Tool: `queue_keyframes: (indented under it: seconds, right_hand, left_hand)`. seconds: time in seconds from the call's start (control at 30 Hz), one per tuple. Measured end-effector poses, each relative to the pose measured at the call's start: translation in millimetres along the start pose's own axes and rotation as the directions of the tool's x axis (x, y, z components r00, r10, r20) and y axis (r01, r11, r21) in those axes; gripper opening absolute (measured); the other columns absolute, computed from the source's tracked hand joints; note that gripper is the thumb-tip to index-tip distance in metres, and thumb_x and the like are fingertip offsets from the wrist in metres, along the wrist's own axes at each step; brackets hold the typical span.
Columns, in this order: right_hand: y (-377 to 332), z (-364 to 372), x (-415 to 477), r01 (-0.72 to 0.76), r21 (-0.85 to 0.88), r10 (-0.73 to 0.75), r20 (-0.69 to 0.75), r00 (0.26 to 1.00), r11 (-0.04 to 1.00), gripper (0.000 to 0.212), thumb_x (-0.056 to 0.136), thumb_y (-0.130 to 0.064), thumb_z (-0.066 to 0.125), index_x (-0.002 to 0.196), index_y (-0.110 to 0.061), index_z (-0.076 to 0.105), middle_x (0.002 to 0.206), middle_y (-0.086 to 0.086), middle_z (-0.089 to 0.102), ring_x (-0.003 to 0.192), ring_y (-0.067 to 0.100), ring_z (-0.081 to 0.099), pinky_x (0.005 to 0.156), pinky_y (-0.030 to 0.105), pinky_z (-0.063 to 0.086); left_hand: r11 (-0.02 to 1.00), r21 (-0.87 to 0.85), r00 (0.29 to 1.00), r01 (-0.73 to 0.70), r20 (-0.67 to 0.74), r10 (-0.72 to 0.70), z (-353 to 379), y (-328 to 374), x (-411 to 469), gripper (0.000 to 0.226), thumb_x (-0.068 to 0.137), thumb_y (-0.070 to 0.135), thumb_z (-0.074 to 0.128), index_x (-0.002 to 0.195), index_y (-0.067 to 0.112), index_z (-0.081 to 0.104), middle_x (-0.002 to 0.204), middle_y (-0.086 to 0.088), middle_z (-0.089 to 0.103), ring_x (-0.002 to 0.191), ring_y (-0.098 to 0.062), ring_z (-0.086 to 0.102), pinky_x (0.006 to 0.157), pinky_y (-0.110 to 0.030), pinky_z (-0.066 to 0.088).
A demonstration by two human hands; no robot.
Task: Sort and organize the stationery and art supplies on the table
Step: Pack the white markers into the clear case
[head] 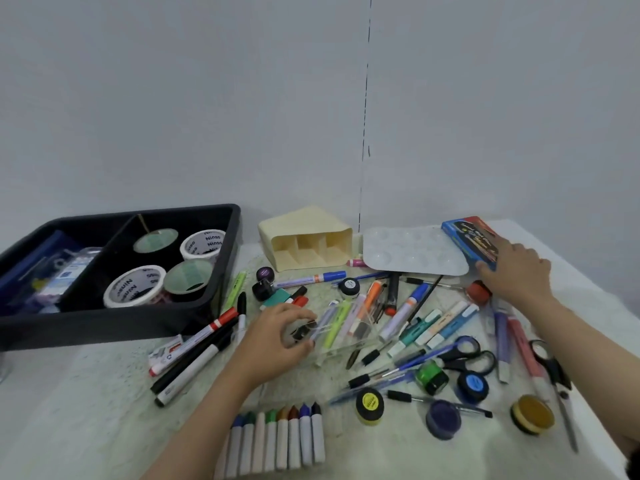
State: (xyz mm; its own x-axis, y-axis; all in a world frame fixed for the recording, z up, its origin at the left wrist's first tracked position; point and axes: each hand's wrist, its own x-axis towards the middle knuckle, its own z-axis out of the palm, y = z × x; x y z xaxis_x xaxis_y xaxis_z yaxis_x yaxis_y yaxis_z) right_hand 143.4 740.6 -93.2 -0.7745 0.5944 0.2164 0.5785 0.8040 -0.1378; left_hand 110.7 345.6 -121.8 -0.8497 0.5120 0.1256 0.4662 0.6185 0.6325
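Pens, markers and highlighters (401,313) lie scattered over the table's middle. Among them a clear acrylic holder (349,330) lies on its side with several highlighters in it. My left hand (282,336) grips the holder's left end, fingers and thumb curled round its edge. At the back right lies a blue box (465,239), partly on a white paint palette (412,254). My right hand (516,273) holds the box's near end, fingers over its top and thumb at its side.
A black divided tray (225,271) with tape rolls (133,287) stands at the left. A cream pen holder (304,239) lies tipped at the back. A row of crayons (277,438), paint pots (370,405) and scissors (465,355) lie at the front and right.
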Motion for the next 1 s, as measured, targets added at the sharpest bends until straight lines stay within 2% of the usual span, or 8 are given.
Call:
queue_keyframes:
  seconds: [0.1, 0.23, 0.43, 0.5, 0.63, 0.8, 0.9, 1.0]
  right_hand:
    - [0, 0, 5, -0.059, -0.025, 0.061, 0.064, 0.996, 0.998, 0.049, 0.088, -0.044, 0.054, 0.130, -0.018, 0.051, 0.128, 0.023, 0.046, 0.117, 0.041, 0.042, 0.099, 0.047, 0.032]
    - [-2, -1, 4, -0.147, 0.061, 0.135, 0.170, 0.976, 0.987, 0.056, 0.087, -0.053, 0.053, 0.136, -0.029, 0.040, 0.127, 0.023, 0.045, 0.118, 0.043, 0.043, 0.101, 0.048, 0.029]
    - [-8, -11, -8, -0.090, 0.200, 0.101, -0.046, 0.994, 0.976, 0.054, 0.084, -0.046, 0.059, 0.132, -0.023, 0.048, 0.112, 0.023, 0.055, 0.106, 0.042, 0.049, 0.090, 0.045, 0.036]
    - [-16, -16, -16, 0.002, 0.281, 0.032, -0.117, 0.993, 0.960, 0.051, 0.083, -0.047, 0.059, 0.128, -0.025, 0.052, 0.110, 0.019, 0.058, 0.103, 0.039, 0.052, 0.088, 0.044, 0.037]
    - [-40, -24, -46, 0.250, 0.444, -0.224, -0.111, 0.968, 0.861, 0.061, 0.072, -0.066, 0.051, 0.125, -0.035, 0.052, 0.111, 0.004, 0.061, 0.099, 0.024, 0.056, 0.084, 0.038, 0.044]
    - [-83, -43, -108, 0.437, 0.637, -0.546, -0.029, 0.837, 0.635, 0.054, 0.063, -0.061, 0.060, 0.115, -0.047, 0.052, 0.111, -0.017, 0.060, 0.097, 0.001, 0.058, 0.079, 0.019, 0.047]
    - [-104, -50, -143, 0.516, 0.651, -0.682, 0.003, 0.732, 0.557, 0.050, 0.064, -0.055, 0.066, 0.112, -0.054, 0.051, 0.111, -0.027, 0.057, 0.101, -0.005, 0.056, 0.081, 0.020, 0.051]
    - [-124, -49, -173, 0.572, 0.667, -0.784, 0.027, 0.621, 0.476, 0.053, 0.068, -0.042, 0.076, 0.117, -0.042, 0.059, 0.112, -0.025, 0.059, 0.104, -0.001, 0.056, 0.083, 0.021, 0.050]
  left_hand:
    - [1.000, -0.015, 1.000, 0.013, 0.012, -0.013, 0, -1, 0, 0.034, 0.082, 0.033, 0.068, 0.114, 0.041, 0.059, 0.120, 0.023, 0.050, 0.116, 0.004, 0.040, 0.100, -0.027, 0.032]
    - [0.999, -0.046, 0.999, 0.025, 0.033, -0.023, -2, -3, 0, 0.033, 0.082, 0.032, 0.068, 0.113, 0.043, 0.060, 0.119, 0.025, 0.049, 0.117, 0.006, 0.040, 0.103, -0.030, 0.034]
    - [0.995, -0.089, 0.999, 0.037, 0.033, -0.034, -10, -5, -4, 0.032, 0.084, 0.031, 0.067, 0.113, 0.042, 0.061, 0.120, 0.024, 0.046, 0.118, 0.004, 0.041, 0.104, -0.031, 0.037]
    - [0.995, -0.100, 1.000, 0.022, 0.017, -0.020, -14, -2, -7, 0.033, 0.084, 0.030, 0.067, 0.113, 0.044, 0.059, 0.121, 0.024, 0.046, 0.118, 0.003, 0.041, 0.103, -0.030, 0.038]
    - [0.994, -0.079, 0.993, -0.075, -0.094, 0.068, -25, 2, -16, 0.049, 0.083, 0.029, 0.067, 0.120, 0.054, 0.046, 0.129, 0.025, 0.042, 0.122, 0.007, 0.037, 0.103, -0.027, 0.035]
    - [0.970, 0.044, 0.948, -0.240, -0.206, 0.244, -50, 12, -34, 0.061, 0.077, 0.047, 0.061, 0.128, 0.063, 0.032, 0.141, 0.027, 0.030, 0.129, 0.014, 0.022, 0.100, -0.013, 0.020]
    - [0.951, 0.117, 0.946, -0.285, -0.122, 0.299, -66, 11, -49, 0.070, 0.074, 0.059, 0.059, 0.135, 0.061, 0.025, 0.149, 0.020, 0.024, 0.136, 0.005, 0.018, 0.110, -0.029, 0.019]
    - [0.923, 0.243, 0.954, -0.298, 0.049, 0.296, -78, 2, -64, 0.080, 0.070, 0.069, 0.062, 0.135, 0.063, 0.016, 0.153, 0.020, 0.016, 0.140, 0.000, 0.009, 0.115, -0.034, 0.007]
